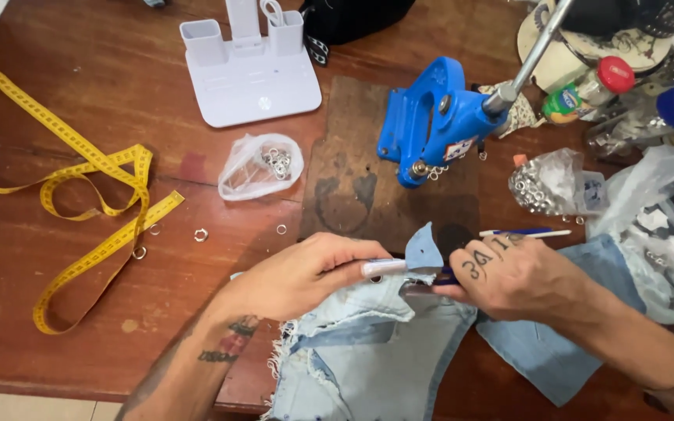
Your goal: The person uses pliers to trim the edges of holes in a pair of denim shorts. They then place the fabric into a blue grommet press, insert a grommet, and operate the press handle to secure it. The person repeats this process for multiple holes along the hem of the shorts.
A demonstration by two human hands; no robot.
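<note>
My left hand was closed around a slim white tool, its tip lying against a small flap of denim. My right hand was pinching that same flap from the other side, fingers curled tight on the cloth; something dark showed under them, but I could not tell what it was. The flap belonged to a light blue denim garment, which lay at the lower centre of the frame and hung partly over the table edge.

I judged the denim to be light and soft but with some body: it folds easily, it does not slip, and its frayed edge would pull loose if taken there. The firm seam beside the flap seemed the better place to hold it.

Above the hands, in the centre, stood a blue hand press on a dark wooden board. To its left lay a clear bag of metal eyelets, with loose rings near it. A yellow measuring tape curled at the left of the wooden table.
</note>
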